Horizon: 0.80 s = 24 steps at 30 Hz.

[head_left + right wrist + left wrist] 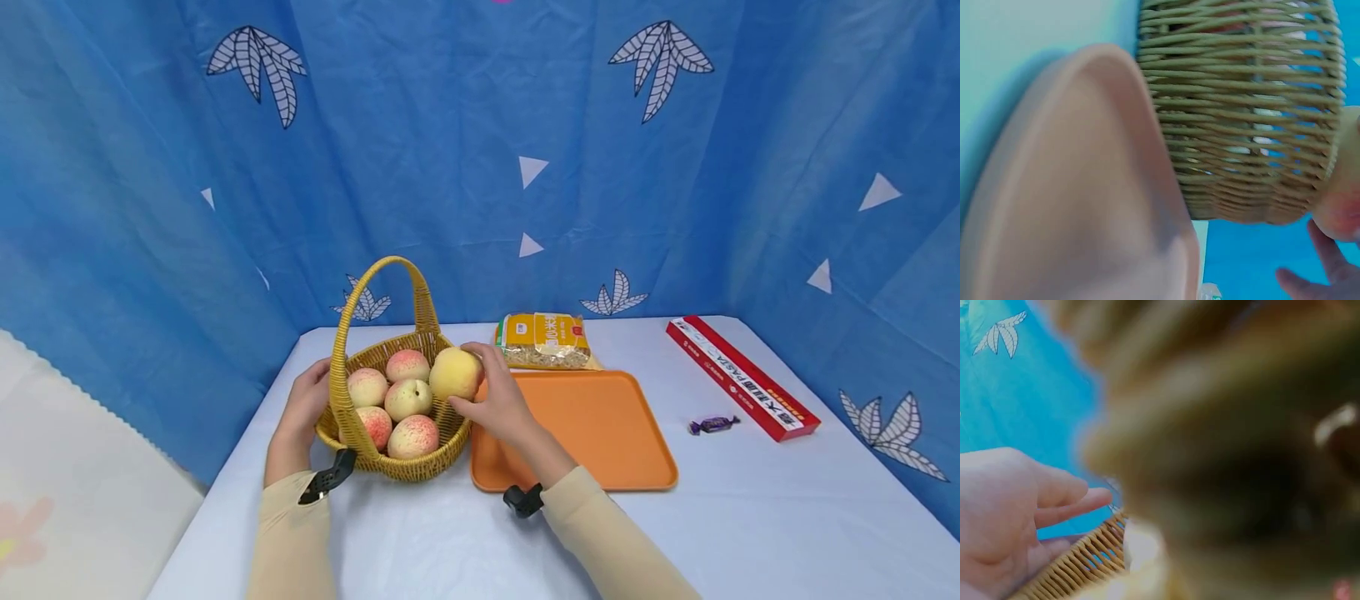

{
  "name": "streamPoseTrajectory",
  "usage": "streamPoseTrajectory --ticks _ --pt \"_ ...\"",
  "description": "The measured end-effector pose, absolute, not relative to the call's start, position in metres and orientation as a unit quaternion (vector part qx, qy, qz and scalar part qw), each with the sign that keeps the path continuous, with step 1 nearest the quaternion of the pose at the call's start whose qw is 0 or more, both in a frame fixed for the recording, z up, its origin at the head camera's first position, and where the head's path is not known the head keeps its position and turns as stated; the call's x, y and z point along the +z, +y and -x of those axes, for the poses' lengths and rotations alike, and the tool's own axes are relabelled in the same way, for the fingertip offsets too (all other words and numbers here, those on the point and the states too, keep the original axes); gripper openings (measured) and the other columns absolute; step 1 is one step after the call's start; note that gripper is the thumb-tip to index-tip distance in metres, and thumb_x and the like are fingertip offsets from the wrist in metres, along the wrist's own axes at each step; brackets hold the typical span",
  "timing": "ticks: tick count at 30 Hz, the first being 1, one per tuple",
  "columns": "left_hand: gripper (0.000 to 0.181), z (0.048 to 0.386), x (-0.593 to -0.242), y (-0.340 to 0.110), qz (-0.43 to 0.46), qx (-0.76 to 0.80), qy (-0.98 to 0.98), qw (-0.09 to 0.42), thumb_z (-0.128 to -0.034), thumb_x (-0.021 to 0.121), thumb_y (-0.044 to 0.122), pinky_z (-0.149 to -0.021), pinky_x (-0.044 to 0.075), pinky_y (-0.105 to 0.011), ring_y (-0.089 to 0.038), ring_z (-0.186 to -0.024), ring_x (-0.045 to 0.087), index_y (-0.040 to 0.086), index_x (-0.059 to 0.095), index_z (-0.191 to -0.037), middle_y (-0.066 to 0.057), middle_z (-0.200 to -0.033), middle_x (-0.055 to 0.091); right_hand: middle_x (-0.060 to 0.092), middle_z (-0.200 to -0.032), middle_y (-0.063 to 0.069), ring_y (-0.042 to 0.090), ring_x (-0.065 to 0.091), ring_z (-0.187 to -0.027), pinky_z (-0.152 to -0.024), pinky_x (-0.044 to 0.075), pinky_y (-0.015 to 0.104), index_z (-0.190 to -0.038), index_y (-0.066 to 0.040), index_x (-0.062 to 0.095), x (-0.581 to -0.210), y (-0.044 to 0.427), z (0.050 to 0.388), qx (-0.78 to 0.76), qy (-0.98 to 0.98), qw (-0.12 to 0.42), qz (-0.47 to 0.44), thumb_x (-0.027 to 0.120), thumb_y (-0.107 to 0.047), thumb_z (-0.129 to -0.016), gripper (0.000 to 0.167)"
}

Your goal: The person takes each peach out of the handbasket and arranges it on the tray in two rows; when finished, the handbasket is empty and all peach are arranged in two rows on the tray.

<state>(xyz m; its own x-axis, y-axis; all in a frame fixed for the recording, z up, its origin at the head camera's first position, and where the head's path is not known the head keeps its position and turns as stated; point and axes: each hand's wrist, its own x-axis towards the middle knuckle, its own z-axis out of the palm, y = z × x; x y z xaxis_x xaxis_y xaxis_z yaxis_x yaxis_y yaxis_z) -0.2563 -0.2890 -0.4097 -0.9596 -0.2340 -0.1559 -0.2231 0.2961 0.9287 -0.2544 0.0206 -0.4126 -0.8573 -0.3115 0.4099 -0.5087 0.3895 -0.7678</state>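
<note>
A yellow wicker basket (412, 472) with a tall arched handle stands on the table, holding several peaches (408, 399) blushed pink. At its left side is my left hand (303, 404), its fingers fairly straight against the rim; the left wrist view shows them beside the weave (1085, 559), though the handle blurs much of that view. My right hand (502, 404) grips a yellow peach (454, 373) at the basket's right rim, fingers behind and thumb in front. In the right wrist view, this peach (1342, 194) shows a red blush at the rim's edge.
Right of the basket lies an orange tray (585, 433). Behind it is a yellow bag of grain (546, 340). Farther right are a purple-wrapped candy (714, 425) and a long red pasta box (742, 377). A blue curtain (465, 167) surrounds the white table (750, 517).
</note>
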Motion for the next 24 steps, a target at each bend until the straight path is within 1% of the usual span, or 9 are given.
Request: streamPoseTrajectory --ticks 5,8,10,14,19,24 --pt "0.054 0.259 -0.416 -0.290 -0.144 -0.580 -0.801 0.010 -0.1073 0.038 0.041 -0.120 0.025 -0.059 -0.035 -0.145 0.029 0.014 0.037 -0.155 -0.017 -0.158 0.036 0.043 -0.141 0.005 0.021 0.051 -0.116 -0.098 0.048 0.045 -0.146 -0.026 0.043 -0.416 0.034 0.260 0.557 -0.793 0.096 -0.225 0.080 -0.016 -0.083 0.074" --pt "0.055 0.260 -0.420 -0.291 -0.153 -0.592 -0.791 0.005 -0.1073 0.037 0.043 -0.122 0.024 -0.058 -0.034 -0.148 0.026 0.016 0.037 -0.155 -0.015 -0.160 0.034 0.045 -0.142 0.005 0.024 0.051 -0.120 -0.099 0.048 0.046 -0.148 -0.026 0.041 -0.418 0.042 0.263 0.572 -0.789 0.101 -0.197 0.080 -0.015 -0.083 0.077" --pt "0.055 0.261 -0.423 -0.291 -0.158 -0.601 -0.783 0.002 -0.1074 0.036 0.044 -0.122 0.023 -0.058 -0.033 -0.149 0.025 0.018 0.035 -0.156 -0.013 -0.162 0.032 0.045 -0.144 0.006 0.028 0.051 -0.122 -0.100 0.048 0.047 -0.149 -0.024 0.040 -0.419 0.048 0.264 0.579 -0.788 0.104 -0.182 0.080 -0.015 -0.083 0.078" --pt "0.054 0.262 -0.427 -0.293 -0.163 -0.618 -0.769 0.003 -0.1071 0.036 0.045 -0.123 0.022 -0.055 -0.030 -0.150 0.024 0.021 0.036 -0.156 -0.010 -0.162 0.032 0.046 -0.142 0.007 0.031 0.049 -0.122 -0.099 0.048 0.049 -0.149 -0.020 0.038 -0.421 0.059 0.268 0.597 -0.783 0.100 -0.144 0.082 -0.018 -0.082 0.079" --pt "0.050 0.263 -0.431 -0.293 -0.159 -0.631 -0.759 0.014 -0.1075 0.038 0.041 -0.123 0.024 -0.052 -0.028 -0.149 0.025 0.021 0.041 -0.153 -0.009 -0.162 0.033 0.048 -0.136 0.008 0.027 0.050 -0.118 -0.096 0.051 0.046 -0.146 -0.022 0.040 -0.426 0.075 0.273 0.591 -0.796 0.101 -0.087 0.083 -0.022 -0.081 0.077" --pt "0.045 0.265 -0.432 -0.292 -0.172 -0.641 -0.747 0.042 -0.1080 0.040 0.033 -0.121 0.029 -0.047 -0.026 -0.146 0.031 0.017 0.047 -0.150 -0.010 -0.157 0.040 0.046 -0.138 0.010 0.029 0.049 -0.118 -0.099 0.052 0.048 -0.147 -0.020 0.044 -0.429 0.087 0.279 0.549 -0.824 0.103 -0.089 0.082 -0.022 -0.083 0.075"
